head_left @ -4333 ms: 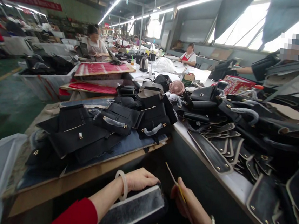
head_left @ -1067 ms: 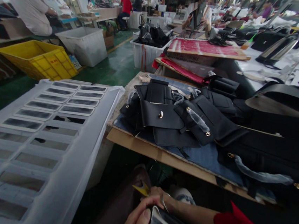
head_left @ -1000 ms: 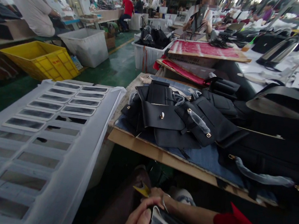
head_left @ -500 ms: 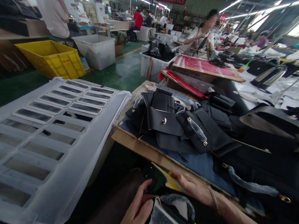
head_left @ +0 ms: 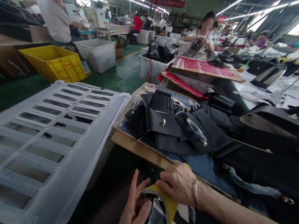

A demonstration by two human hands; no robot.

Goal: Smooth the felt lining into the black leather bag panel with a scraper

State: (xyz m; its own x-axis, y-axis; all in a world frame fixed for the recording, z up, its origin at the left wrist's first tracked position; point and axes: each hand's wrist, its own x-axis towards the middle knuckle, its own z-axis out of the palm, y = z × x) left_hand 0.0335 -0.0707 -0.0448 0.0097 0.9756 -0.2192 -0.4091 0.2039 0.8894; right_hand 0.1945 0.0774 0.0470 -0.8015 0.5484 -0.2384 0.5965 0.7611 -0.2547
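My right hand (head_left: 176,181) is closed on a bent yellow flexible piece (head_left: 168,203), whose exact kind I cannot make out. Its lower end curls down over a white-edged panel (head_left: 156,220) with a dark, cloudy surface. This panel lies on a black bag piece at the bottom of the view, partly hidden by the yellow piece. A plastic-wrapped handle (head_left: 192,214) shows just behind it. At the panel's left edge is my left hand (head_left: 134,209), its fingers stretched apart and its thumb close to that edge.
Black bag pieces (head_left: 166,122) with wrapped handles cover the workbench ahead. On the left stands a table with a white slotted sheet (head_left: 81,161). Beyond are a yellow crate (head_left: 56,62), a white bin (head_left: 98,56) and co-workers. Red boards (head_left: 204,66) lie farther back.
My right hand has brought the yellow piece from the bench edge down over the panel, bending it. My left index finger has lifted and straightened.
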